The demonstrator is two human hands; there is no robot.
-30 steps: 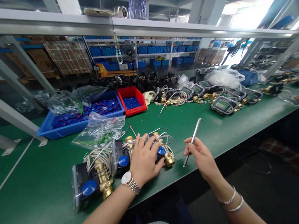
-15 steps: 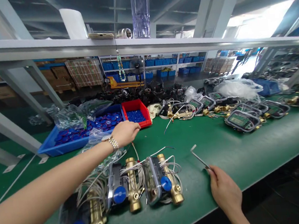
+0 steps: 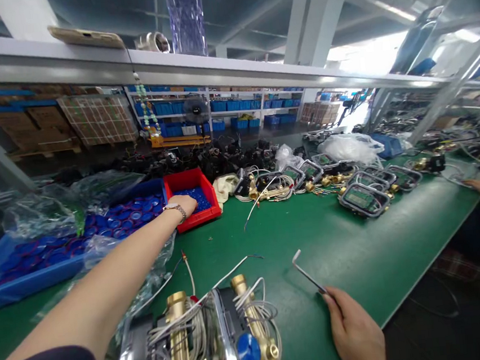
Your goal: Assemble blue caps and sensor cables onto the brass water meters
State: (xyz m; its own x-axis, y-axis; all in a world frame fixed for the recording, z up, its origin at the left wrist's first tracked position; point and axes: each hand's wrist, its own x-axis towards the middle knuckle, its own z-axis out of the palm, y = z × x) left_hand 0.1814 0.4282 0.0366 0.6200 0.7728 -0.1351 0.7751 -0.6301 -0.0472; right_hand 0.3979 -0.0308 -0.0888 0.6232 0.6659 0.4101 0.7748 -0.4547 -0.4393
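sharing red bin: left fingers, blue pieces

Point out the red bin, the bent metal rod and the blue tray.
Red bin (image 3: 202, 217): head view, on its front wall.
Bent metal rod (image 3: 309, 277): head view, on the middle of its shaft.
Blue tray (image 3: 16, 288): head view, on its front wall.

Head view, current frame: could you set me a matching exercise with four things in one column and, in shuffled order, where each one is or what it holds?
Column one
1. Left hand
2. Right hand
3. Bottle
4. Blue tray

Column two
A. Stands on the shelf
B. Contains round blue caps
C. Grips a bent metal rod
D. At the red bin of small blue pieces

Pairs: 1-D, 2-C, 3-A, 4-B
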